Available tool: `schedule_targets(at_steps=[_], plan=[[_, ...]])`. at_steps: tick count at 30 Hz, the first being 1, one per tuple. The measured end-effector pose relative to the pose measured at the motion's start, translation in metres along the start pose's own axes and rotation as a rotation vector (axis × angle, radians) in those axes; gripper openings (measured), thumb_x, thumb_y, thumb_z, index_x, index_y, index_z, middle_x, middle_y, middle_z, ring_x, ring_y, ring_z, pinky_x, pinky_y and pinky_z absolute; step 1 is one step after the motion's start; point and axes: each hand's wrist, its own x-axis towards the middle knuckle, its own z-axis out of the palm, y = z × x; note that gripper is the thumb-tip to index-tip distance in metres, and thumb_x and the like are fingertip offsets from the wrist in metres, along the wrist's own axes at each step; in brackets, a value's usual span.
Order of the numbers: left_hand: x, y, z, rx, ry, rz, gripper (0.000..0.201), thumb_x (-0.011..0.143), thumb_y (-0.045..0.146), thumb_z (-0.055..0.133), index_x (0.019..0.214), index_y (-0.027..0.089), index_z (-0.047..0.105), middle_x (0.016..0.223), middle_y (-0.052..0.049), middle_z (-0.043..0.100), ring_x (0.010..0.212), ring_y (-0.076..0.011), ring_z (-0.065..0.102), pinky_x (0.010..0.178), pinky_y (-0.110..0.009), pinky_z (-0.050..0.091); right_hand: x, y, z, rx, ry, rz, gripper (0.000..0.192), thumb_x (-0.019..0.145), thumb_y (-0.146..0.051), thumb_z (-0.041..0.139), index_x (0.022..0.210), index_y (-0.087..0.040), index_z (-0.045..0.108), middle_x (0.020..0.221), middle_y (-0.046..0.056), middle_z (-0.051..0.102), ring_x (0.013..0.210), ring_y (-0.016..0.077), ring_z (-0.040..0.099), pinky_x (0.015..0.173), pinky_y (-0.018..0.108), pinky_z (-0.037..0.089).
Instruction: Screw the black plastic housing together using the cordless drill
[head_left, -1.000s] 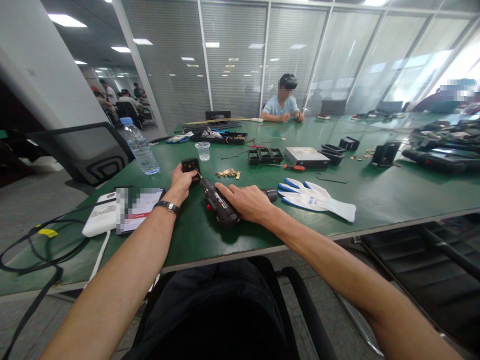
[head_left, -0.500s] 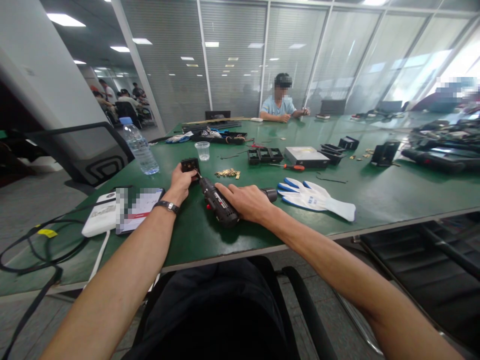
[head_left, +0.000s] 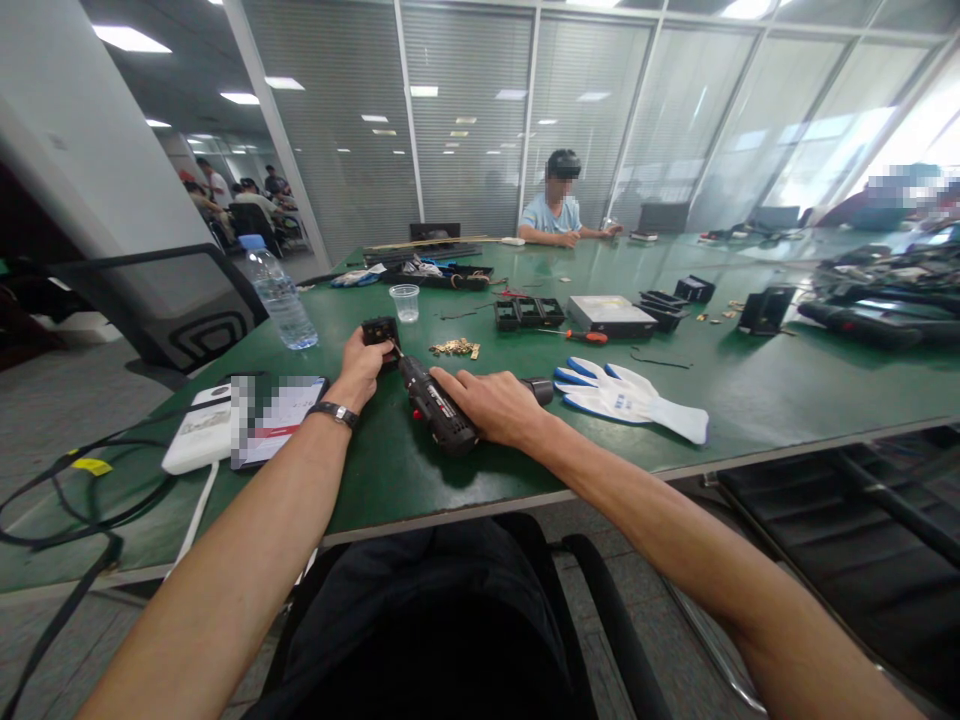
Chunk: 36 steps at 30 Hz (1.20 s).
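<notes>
My left hand [head_left: 361,362] is closed on a small black plastic part [head_left: 380,331] with brass-coloured pieces in it, tilted up off the green table. In my right hand [head_left: 499,400] is a black cordless drill [head_left: 442,408], held by its grip and lying over on its side. The drill's bit points up and left and meets the black part near my left thumb; whether it sits on a screw is too small to tell. Just beyond the drill lies a pile of small brass pieces [head_left: 456,348]. A white and blue work glove [head_left: 630,397] rests to the right of the drill.
A water bottle [head_left: 281,295] and a clear plastic cup [head_left: 405,302] stand beyond my left hand. A power bank [head_left: 201,430] and a phone [head_left: 281,418] lie at left. Black trays [head_left: 529,312], an orange screwdriver [head_left: 589,337] and a silver box [head_left: 611,314] lie farther back. A co-worker [head_left: 553,212] sits opposite.
Both my hands, the drill and the black part hold almost the same position. Across the table, the co-worker's hands have moved slightly. The view has shifted very slightly.
</notes>
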Motion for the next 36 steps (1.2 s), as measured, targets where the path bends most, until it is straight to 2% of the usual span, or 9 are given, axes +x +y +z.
schedule_targets(at_steps=[20, 29, 36], plan=[[0.0003, -0.0008, -0.0003, -0.006, 0.000, -0.001, 0.035, 0.058, 0.011, 0.065, 0.092, 0.017, 0.059, 0.080, -0.001, 0.064, 0.066, -0.0128, 0.061, 0.063, -0.026, 0.051, 0.0002, -0.0002, 0.0022, -0.002, 0.016, 0.005, 0.072, 0.090, -0.030, 0.045, 0.149, -0.023, 0.005, 0.116, 0.014, 0.059, 0.083, 0.0271, 0.065, 0.069, 0.037, 0.048], [0.0028, -0.0035, -0.0012, -0.013, -0.008, 0.019, 0.033, 0.058, 0.011, 0.065, 0.090, 0.017, 0.059, 0.081, -0.002, 0.064, 0.067, -0.0153, 0.062, 0.061, -0.029, 0.051, 0.0005, 0.0001, 0.0025, -0.001, 0.031, -0.005, 0.071, 0.089, -0.029, 0.046, 0.148, -0.022, 0.007, 0.113, 0.013, 0.060, 0.081, 0.0268, 0.065, 0.067, 0.036, 0.048], [0.0011, -0.0013, -0.0005, -0.014, -0.001, 0.000, 0.035, 0.058, 0.010, 0.065, 0.092, 0.017, 0.059, 0.080, -0.002, 0.064, 0.066, -0.0140, 0.061, 0.063, -0.028, 0.051, 0.0002, 0.0002, 0.0018, 0.009, 0.031, 0.008, 0.072, 0.089, -0.029, 0.047, 0.148, -0.023, 0.006, 0.114, 0.013, 0.060, 0.082, 0.0265, 0.065, 0.068, 0.036, 0.048]])
